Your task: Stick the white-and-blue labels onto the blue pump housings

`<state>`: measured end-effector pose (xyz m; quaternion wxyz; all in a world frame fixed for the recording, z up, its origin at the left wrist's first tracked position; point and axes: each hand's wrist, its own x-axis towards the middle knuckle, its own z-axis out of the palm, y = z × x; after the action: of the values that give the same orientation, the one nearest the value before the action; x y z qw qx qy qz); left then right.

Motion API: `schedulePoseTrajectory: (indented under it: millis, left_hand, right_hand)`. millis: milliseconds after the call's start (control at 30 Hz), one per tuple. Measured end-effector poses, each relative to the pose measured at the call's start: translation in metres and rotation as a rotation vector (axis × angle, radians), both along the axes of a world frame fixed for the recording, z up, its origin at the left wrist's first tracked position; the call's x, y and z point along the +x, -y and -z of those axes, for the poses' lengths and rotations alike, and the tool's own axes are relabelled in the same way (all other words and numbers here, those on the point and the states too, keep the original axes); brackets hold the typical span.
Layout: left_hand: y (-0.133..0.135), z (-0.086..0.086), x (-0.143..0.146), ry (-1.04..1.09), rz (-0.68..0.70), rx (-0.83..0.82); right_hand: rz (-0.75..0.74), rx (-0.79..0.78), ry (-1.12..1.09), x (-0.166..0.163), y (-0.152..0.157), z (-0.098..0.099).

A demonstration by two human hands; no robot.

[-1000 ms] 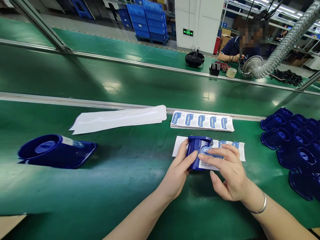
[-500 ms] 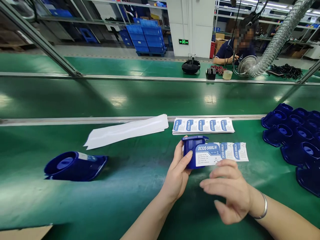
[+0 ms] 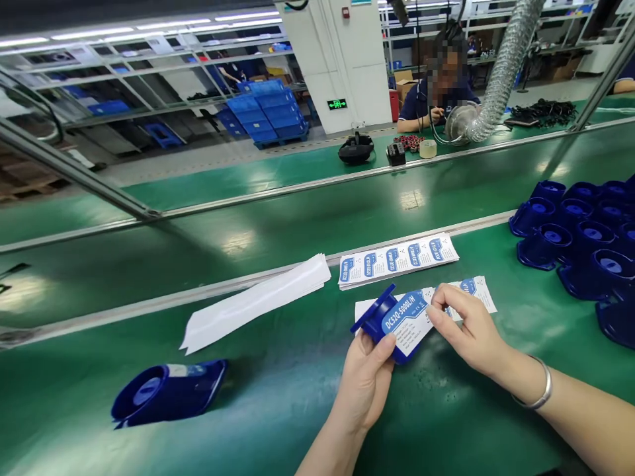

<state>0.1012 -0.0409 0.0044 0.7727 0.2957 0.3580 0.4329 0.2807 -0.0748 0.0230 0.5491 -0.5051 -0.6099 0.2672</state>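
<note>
My left hand (image 3: 364,380) is wrapped round a dark blue plastic housing (image 3: 378,322), tilted, with its flange towards the upper left. A white-and-blue label (image 3: 407,324) printed "DC52Q-5000L/H" lies across the housing's side, and my left thumb presses on its lower left. My right hand (image 3: 466,324) pinches the label's right edge between thumb and forefinger. Behind both hands a label strip (image 3: 480,288) lies on the green table, partly hidden by the housing and my right hand. A second blue housing (image 3: 169,393) with a label on top rests at the left.
A stack of label sheets (image 3: 397,261) lies beyond my hands, with white paper strips (image 3: 258,304) to its left. Several blue housings (image 3: 590,231) stand grouped at the right. Across the bench, a person (image 3: 439,92) sits near a flexible metal duct (image 3: 506,73).
My right hand, apart with loose fingers before, has moved up and now pinches the label's edge. My left hand has tilted the housing. The whole view has turned slightly.
</note>
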Motion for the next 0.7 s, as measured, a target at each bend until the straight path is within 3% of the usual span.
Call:
schedulePoseTrajectory:
  millis: [200, 700]
  left_hand:
    - [0.0022, 0.0005, -0.0028, -0.06, -0.023, -0.031]
    - [0.006, 0.0039, -0.0086, -0.048, 0.049, -0.032]
  right_hand:
    - [-0.005, -0.01, 0.0, -0.0008, 0.0006, -0.0039]
    - [-0.042, 0.168, 0.149, -0.0033, -0.0004, -0.0073]
